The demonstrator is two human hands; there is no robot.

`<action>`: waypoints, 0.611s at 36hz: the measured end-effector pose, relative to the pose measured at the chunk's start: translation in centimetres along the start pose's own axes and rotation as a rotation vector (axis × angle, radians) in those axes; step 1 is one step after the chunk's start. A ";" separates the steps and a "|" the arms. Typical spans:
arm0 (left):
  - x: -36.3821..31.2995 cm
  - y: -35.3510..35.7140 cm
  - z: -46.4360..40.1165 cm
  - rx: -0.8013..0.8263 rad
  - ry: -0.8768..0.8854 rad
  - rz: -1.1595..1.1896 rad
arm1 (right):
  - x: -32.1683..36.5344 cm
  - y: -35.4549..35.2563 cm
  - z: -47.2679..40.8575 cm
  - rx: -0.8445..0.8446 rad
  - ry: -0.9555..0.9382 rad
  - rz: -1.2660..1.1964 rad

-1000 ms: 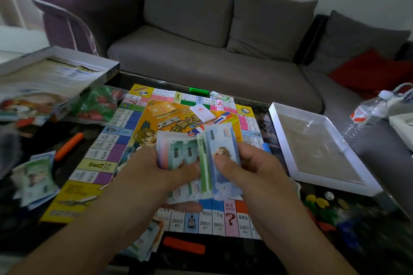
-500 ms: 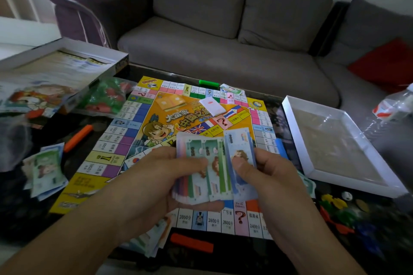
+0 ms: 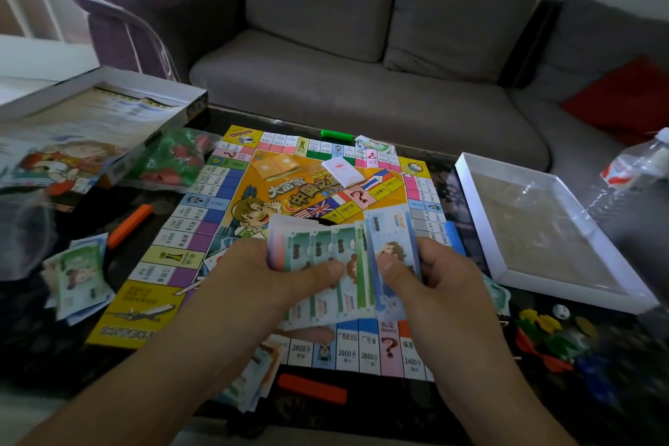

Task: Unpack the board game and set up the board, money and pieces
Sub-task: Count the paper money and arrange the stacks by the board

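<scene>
Here the left hand (image 3: pixel 264 275) grips the fanned notes (image 3: pixel 325 264) above the board (image 3: pixel 202 224), while the right hand (image 3: pixel 434 279) pinches the blue one. Thin, limp and slick, they likely slide; pinching near the edges seems safest.

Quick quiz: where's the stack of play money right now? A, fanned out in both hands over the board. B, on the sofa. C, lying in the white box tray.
A: the left hand and right hand both grip the fanned play money above the board.
</scene>
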State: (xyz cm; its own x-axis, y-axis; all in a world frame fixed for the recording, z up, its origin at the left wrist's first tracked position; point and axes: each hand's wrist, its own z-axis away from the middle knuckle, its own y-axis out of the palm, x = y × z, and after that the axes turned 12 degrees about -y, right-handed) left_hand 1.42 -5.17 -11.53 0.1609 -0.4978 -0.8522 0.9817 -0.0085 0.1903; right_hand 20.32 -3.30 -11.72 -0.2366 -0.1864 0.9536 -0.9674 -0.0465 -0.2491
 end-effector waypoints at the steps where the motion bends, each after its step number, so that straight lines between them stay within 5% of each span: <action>1: 0.0 0.0 0.0 -0.007 -0.003 0.001 | -0.1 0.0 0.0 0.003 0.000 0.000; 22: -0.4 0.0 -0.9 0.022 -0.052 0.192 | 0.4 1.2 -0.8 0.021 0.026 0.037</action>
State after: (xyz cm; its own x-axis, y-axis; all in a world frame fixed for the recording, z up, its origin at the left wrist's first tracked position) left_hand 1.40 -4.17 -11.64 0.3391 -0.5361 -0.7731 0.9308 0.0722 0.3582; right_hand 19.00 -2.68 -11.50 -0.2745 -0.1633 0.9476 -0.9559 -0.0606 -0.2873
